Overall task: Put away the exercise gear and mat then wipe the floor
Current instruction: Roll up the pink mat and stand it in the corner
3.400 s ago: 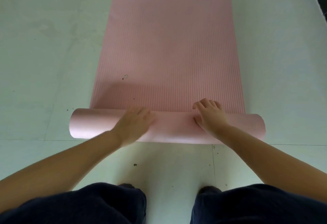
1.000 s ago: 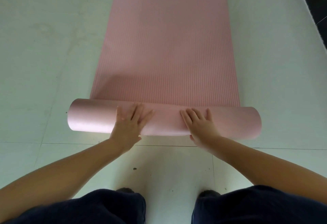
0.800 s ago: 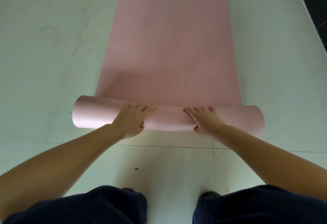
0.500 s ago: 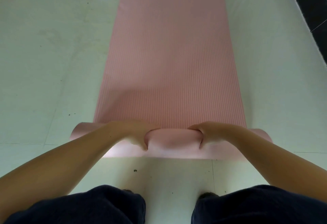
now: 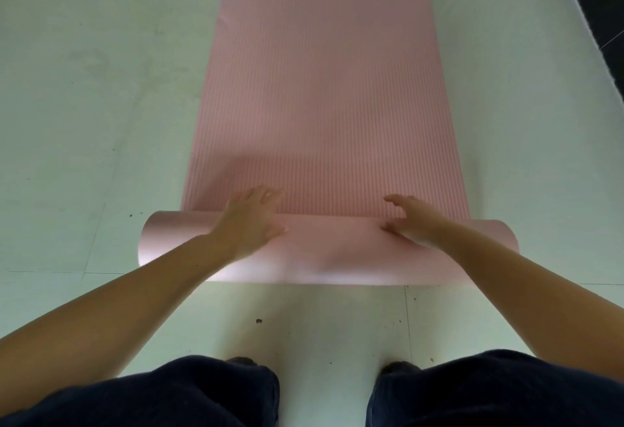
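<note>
No legible text, label, brand mark, number or sign is found on any surface in view.
</note>
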A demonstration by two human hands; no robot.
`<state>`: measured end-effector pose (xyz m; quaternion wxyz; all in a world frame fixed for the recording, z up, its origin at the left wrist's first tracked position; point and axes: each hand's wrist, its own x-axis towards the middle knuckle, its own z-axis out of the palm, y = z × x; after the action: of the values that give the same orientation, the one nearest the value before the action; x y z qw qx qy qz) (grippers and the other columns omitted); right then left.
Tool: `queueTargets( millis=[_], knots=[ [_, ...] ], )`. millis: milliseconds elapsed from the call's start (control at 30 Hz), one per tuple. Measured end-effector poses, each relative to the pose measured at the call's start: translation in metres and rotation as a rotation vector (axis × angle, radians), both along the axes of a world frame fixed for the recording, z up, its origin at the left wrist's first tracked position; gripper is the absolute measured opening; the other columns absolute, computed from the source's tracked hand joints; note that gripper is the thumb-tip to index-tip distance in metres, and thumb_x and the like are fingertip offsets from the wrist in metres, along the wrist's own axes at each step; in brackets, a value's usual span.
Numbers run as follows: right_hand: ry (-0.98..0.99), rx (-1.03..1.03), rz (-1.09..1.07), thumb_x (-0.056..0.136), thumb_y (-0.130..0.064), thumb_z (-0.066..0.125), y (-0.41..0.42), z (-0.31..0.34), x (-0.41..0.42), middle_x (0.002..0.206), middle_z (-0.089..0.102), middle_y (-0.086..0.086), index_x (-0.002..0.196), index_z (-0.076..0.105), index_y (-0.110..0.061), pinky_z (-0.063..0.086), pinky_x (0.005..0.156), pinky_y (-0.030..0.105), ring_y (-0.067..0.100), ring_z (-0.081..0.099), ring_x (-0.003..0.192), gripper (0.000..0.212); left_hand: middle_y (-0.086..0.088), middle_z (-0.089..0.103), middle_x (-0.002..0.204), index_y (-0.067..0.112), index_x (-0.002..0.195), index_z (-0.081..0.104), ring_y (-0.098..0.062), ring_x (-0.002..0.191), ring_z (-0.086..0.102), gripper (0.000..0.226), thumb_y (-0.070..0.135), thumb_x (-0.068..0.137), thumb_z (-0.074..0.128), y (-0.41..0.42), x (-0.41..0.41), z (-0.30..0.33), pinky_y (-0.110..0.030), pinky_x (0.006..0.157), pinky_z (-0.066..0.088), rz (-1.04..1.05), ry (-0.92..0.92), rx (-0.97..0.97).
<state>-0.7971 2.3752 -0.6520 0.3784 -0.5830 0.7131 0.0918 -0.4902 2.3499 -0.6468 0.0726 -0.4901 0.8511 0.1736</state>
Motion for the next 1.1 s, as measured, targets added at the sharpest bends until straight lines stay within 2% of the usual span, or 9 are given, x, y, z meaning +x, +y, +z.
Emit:
queueTargets(
  millis=[133, 267, 400, 467, 533, 600, 833, 933, 1100],
  knots=[
    [0.24, -0.357, 0.142, 0.095, -0.032, 0.049, 0.004, 0.003, 0.014, 0.139, 0.047, 0.003, 0.135, 0.046, -0.021, 0.021, 0.113, 0.045, 0.025, 0.041, 0.129, 0.041, -0.011, 0.035, 0.144, 0.022, 0.148, 0.019, -0.031, 0.13, 0.036, 0.081, 0.065, 0.079, 0.014, 0.033, -0.018, -0.002, -0.05, 0.106, 0.028, -0.165, -0.146, 0.08],
    [0.082, -0.626, 0.304, 0.093, -0.024, 0.038, 0.025, 0.006, 0.036, 0.102, 0.062, 0.008, 0.103, 0.062, -0.01, 0.045, 0.083, 0.039, 0.028, 0.058, 0.092, 0.03, 0.0, -0.002, 0.16, 0.029, 0.15, -0.013, -0.021, 0.147, 0.001, 0.078, 0.066, 0.091, 0.023, 0.025, -0.018, -0.014, -0.058, 0.114, 0.004, -0.185, -0.27, 0.269],
    [0.147, -0.577, 0.484, 0.083, -0.044, 0.042, 0.051, -0.004, 0.053, 0.109, 0.063, 0.014, 0.114, 0.062, -0.007, 0.05, 0.081, 0.046, 0.036, 0.062, 0.098, 0.052, -0.001, 0.012, 0.159, 0.028, 0.152, 0.006, -0.022, 0.146, 0.013, 0.072, 0.062, 0.093, 0.027, -0.006, -0.02, -0.009, -0.055, 0.115, 0.012, -0.121, -0.215, 0.276],
    [0.256, -0.407, 0.571, 0.082, -0.059, 0.045, 0.054, -0.008, 0.05, 0.151, 0.031, 0.02, 0.148, 0.024, -0.006, 0.029, 0.103, 0.064, 0.038, 0.033, 0.138, 0.087, -0.012, 0.044, 0.142, 0.018, 0.143, 0.036, -0.029, 0.13, 0.043, 0.066, 0.056, 0.091, 0.024, -0.007, -0.023, -0.007, -0.055, 0.103, 0.032, -0.122, -0.141, 0.026],
    [0.303, -0.246, 0.643, 0.083, -0.064, 0.049, 0.051, -0.008, 0.046, 0.157, -0.017, 0.013, 0.143, -0.025, -0.014, 0.002, 0.108, 0.069, 0.033, -0.01, 0.146, 0.108, -0.015, 0.063, 0.109, 0.011, 0.122, 0.053, -0.033, 0.097, 0.063, 0.053, 0.044, 0.088, 0.031, 0.0, -0.026, -0.011, -0.052, 0.085, 0.046, -0.133, -0.072, -0.209],
    [0.361, -0.211, 0.651, 0.081, -0.063, 0.055, 0.043, -0.005, 0.049, 0.155, -0.027, 0.013, 0.137, -0.035, -0.017, -0.001, 0.106, 0.071, 0.034, -0.02, 0.144, 0.115, -0.013, 0.064, 0.103, 0.01, 0.116, 0.055, -0.033, 0.089, 0.063, 0.047, 0.042, 0.088, 0.036, 0.012, -0.025, -0.017, -0.048, 0.081, 0.048, -0.135, -0.022, -0.29],
    [0.361, -0.266, 0.645, 0.083, -0.046, 0.058, 0.022, 0.001, 0.049, 0.15, 0.025, 0.011, 0.151, -0.006, -0.024, 0.025, 0.107, 0.055, 0.032, 0.028, 0.134, 0.096, -0.019, 0.01, 0.157, 0.018, 0.142, -0.021, -0.035, 0.144, 0.016, 0.114, 0.071, 0.074, 0.054, 0.029, -0.015, -0.023, -0.062, 0.104, 0.025, -0.262, -0.345, -0.155],
    [0.31, -0.305, 0.648, 0.082, -0.04, 0.059, 0.014, 0.006, 0.047, 0.134, 0.046, 0.006, 0.149, 0.007, -0.026, 0.037, 0.098, 0.043, 0.029, 0.047, 0.116, 0.086, -0.017, 0.041, 0.144, 0.016, 0.144, 0.002, -0.034, 0.13, 0.042, 0.113, 0.064, 0.066, 0.068, 0.02, -0.014, -0.013, -0.057, 0.095, 0.038, -0.249, -0.285, -0.142],
    [0.155, -0.157, 0.659, 0.077, -0.039, 0.066, 0.013, 0.018, 0.057, 0.116, 0.056, 0.005, 0.145, 0.021, -0.031, 0.048, 0.085, 0.037, 0.028, 0.056, 0.1, 0.081, 0.003, 0.029, 0.146, 0.026, 0.149, 0.007, -0.02, 0.13, 0.032, 0.096, 0.056, 0.073, 0.059, 0.021, 0.001, -0.001, -0.037, 0.107, 0.026, -0.239, -0.148, 0.083]
  ],
)
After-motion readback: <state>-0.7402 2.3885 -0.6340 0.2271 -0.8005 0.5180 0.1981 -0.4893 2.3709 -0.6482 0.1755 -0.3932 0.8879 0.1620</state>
